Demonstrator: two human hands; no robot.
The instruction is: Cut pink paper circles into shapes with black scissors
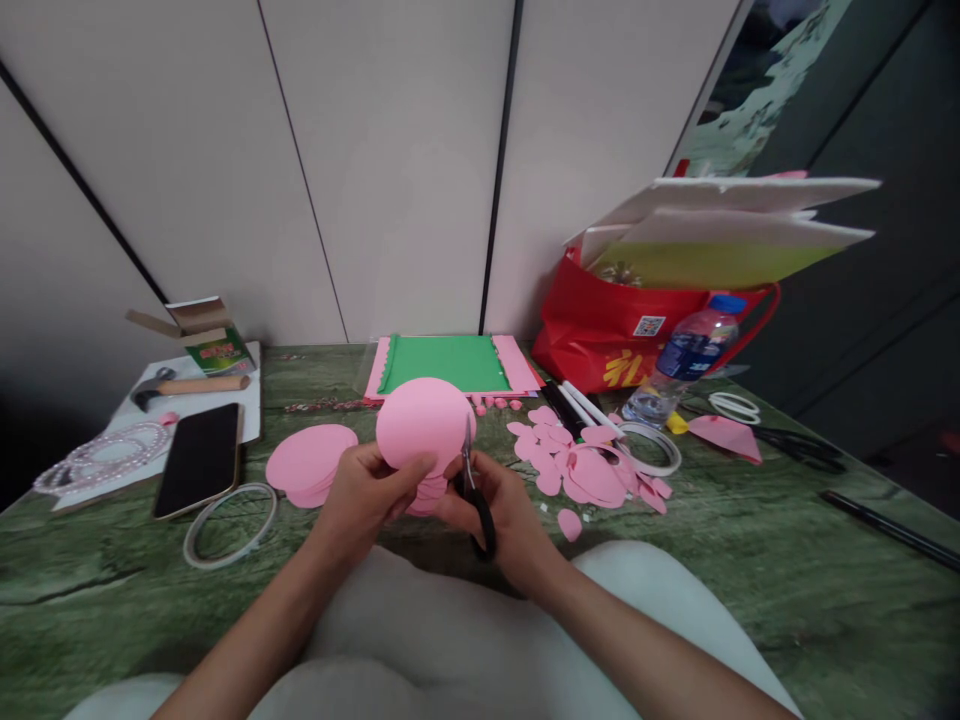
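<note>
My left hand [375, 490] pinches the lower edge of a pink paper circle [422, 422], thumb in front. In my right hand [499, 510] is a pair of scissors [480, 515] with black handles, its blades pointing up along the circle's right edge. Behind and below my hands, more pink paper [427, 493] is partly hidden. To the left lies a stack of pink paper circles [311, 460]. Right of my hands is a pile of pink paper cutouts [551, 450], with one small pink piece [570, 523] nearer to me.
At left are a phone [201, 460], tape roll [231, 527], hammer [195, 385], bead strings [112, 455] and opened box [217, 340]. Green and pink sheets [446, 363] lie at the back. At right stand a red bag [577, 320] and water bottle [686, 360], beside markers [581, 405] and another tape roll [667, 447].
</note>
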